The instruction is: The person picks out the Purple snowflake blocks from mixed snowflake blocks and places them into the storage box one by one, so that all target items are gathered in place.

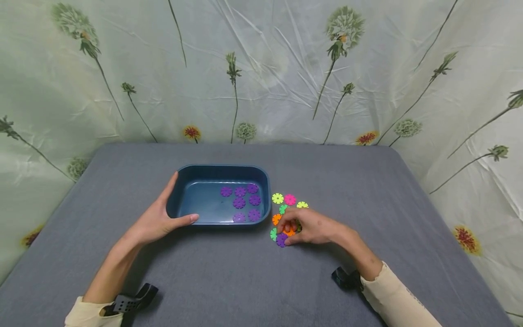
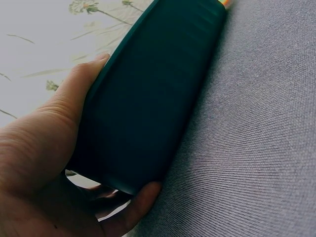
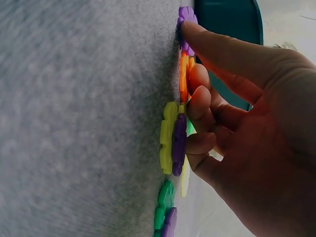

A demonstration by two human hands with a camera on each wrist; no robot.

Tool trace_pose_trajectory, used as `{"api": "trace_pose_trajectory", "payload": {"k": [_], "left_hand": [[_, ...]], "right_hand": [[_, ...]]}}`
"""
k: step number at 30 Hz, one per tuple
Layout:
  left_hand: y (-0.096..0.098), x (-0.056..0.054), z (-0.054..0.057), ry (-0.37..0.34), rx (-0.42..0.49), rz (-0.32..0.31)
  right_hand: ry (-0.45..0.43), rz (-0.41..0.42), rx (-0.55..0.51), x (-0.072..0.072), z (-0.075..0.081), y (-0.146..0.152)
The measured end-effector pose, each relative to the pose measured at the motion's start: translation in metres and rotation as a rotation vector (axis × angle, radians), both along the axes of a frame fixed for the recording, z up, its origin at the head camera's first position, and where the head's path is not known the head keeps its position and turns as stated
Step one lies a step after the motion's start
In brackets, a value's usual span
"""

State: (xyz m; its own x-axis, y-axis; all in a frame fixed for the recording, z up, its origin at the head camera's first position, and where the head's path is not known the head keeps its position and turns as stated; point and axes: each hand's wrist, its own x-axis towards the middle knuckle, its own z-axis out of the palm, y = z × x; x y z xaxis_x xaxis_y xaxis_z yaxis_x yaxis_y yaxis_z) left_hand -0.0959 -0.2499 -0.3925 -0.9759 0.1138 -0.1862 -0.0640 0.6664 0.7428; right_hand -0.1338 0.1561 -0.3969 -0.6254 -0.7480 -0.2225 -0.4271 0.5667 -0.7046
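A dark blue plastic basin [image 1: 204,173] stands on the table with several purple snowflake discs [image 1: 239,203] lying in its right half. My left hand [image 1: 157,219] grips the basin's left end, thumb over the near rim; the left wrist view shows fingers round the outer wall [image 2: 143,98]. Right of the basin, my right hand [image 1: 314,227] pinches a purple snowflake disc [image 1: 281,240] at the near edge of a loose group. In the right wrist view the thumb lies on that purple disc [image 3: 187,17]. The hand partly hides the discs beneath it.
Around the right hand lie yellow [image 1: 278,198], pink [image 1: 290,200], orange [image 1: 277,219] and green [image 1: 273,234] discs, some overlapping. A grey cloth [image 1: 229,281] covers the table. Behind it hangs a floral curtain [image 1: 269,91].
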Motion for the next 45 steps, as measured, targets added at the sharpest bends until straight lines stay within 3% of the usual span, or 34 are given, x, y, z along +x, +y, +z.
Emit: {"api": "trace_pose_trajectory", "payload": {"k": [7,16,25,39,45], "left_hand": [[0.000,-0.001,0.000,0.001,0.002,-0.003],[0.001,-0.002,-0.001,-0.002,-0.002,-0.013],[0.000,-0.001,-0.001,0.000,0.001,-0.020],[-0.002,0.001,0.000,0.012,0.010,-0.025],[-0.002,0.001,-0.001,0.015,0.009,-0.024]], "right_hand": [[-0.024,-0.006,-0.018,0.000,0.001,0.002],[-0.154,-0.035,-0.099,-0.005,0.006,0.008],[-0.082,-0.070,-0.184,-0.011,0.012,0.012],[-0.061,-0.156,-0.314,-0.016,0.017,0.001],[-0.061,-0.235,-0.339,-0.017,0.017,-0.009]]}}
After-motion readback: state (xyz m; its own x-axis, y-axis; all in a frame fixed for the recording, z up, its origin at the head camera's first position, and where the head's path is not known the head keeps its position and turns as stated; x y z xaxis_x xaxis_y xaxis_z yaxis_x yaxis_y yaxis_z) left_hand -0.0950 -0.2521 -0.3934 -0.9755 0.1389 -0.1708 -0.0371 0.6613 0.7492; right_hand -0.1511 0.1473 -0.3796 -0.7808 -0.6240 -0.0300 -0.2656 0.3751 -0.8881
